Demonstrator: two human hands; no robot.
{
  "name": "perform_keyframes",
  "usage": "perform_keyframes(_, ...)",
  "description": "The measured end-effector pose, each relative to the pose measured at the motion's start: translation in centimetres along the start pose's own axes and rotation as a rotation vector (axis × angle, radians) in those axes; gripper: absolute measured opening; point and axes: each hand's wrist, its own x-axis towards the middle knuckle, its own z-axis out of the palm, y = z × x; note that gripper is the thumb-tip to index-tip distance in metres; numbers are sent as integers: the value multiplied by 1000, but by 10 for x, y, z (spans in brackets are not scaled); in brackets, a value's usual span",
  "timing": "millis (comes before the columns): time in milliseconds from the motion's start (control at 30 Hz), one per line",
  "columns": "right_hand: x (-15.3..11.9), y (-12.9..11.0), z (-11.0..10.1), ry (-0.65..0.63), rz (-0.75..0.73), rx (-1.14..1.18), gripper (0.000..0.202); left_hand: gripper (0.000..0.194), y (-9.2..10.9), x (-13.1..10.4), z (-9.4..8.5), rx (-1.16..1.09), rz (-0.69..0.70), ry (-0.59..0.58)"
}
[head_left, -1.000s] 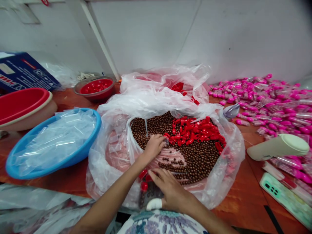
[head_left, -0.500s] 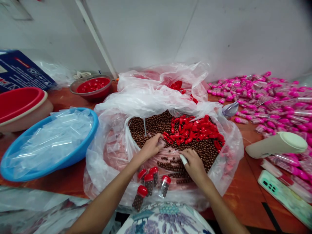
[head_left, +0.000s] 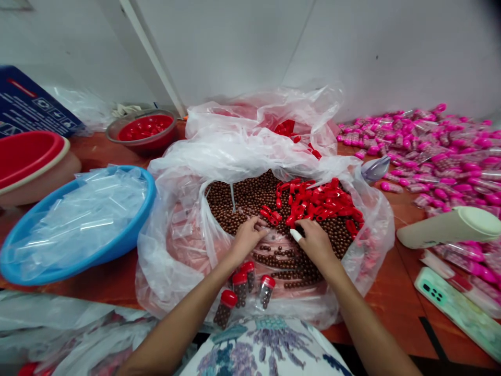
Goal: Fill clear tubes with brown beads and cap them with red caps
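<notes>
My left hand (head_left: 250, 237) is low over the brown beads (head_left: 246, 198), its fingers curled together around something small and clear that I cannot make out. Just right of it, my right hand (head_left: 315, 243), a white wrap (head_left: 296, 235) on one finger, reaches the near edge of a pile of red plastic caps (head_left: 321, 201). Its fingertips close on one red cap (head_left: 290, 220), partly hidden. Beads and caps lie in a large clear plastic bag (head_left: 164, 209) with its sides rolled open. Several bead-filled clear tubes with red caps (head_left: 266, 290) rest at the near edge, by my left forearm.
To the left are a blue basin (head_left: 129, 250) of clear plastic sleeves, stacked red and cream basins (head_left: 47, 172) and a bowl of red pieces (head_left: 144, 130). At right lie pink-capped bead tubes (head_left: 430, 141), a pale cylinder (head_left: 434, 230) and a phone (head_left: 457, 308).
My right hand has moved forward to the red caps, and its fingertips now meet one. My left hand stays over the beads, shifted slightly right. The view has tilted a little.
</notes>
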Motion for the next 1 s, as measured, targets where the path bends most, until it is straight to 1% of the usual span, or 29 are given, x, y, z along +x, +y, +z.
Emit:
perform_keyframes(100,-16,9,-8,64,128,129,24,22,1,6,6,-26,-46,-41)
perform_keyframes(167,-28,14,-14,118,243,253,27,20,2,9,14,-49,-60,-70)
perform_keyframes(233,-40,18,-19,149,316,311,28,18,5,11,24,-41,-40,-93)
perform_keyframes(367,-56,26,-22,147,325,250,29,17,12,14,45,2,29,-127)
perform_keyframes(500,-58,24,-18,169,248,156,33,19,15,16,55,-8,23,-142)
perform_keyframes(567,-55,21,-16,183,204,108,34,20,14,18,57,-49,-8,-160)
perform_keyframes(633,-50,17,-14,169,167,64,34,21,13,18,56,-120,-44,-189)
perform_keyframes(733,-43,16,-10,131,117,7,33,23,14,18,54,-278,-122,-244)
perform_keyframes(800,-41,17,-8,132,103,2,32,26,15,17,50,-404,-198,-289)
perform_keyframes(900,-41,19,-7,173,139,70,29,31,16,14,42,-542,-320,-351)
perform_keyframes(1000,-45,16,-8,199,267,265,30,40,17,10,33,-658,-436,-439)
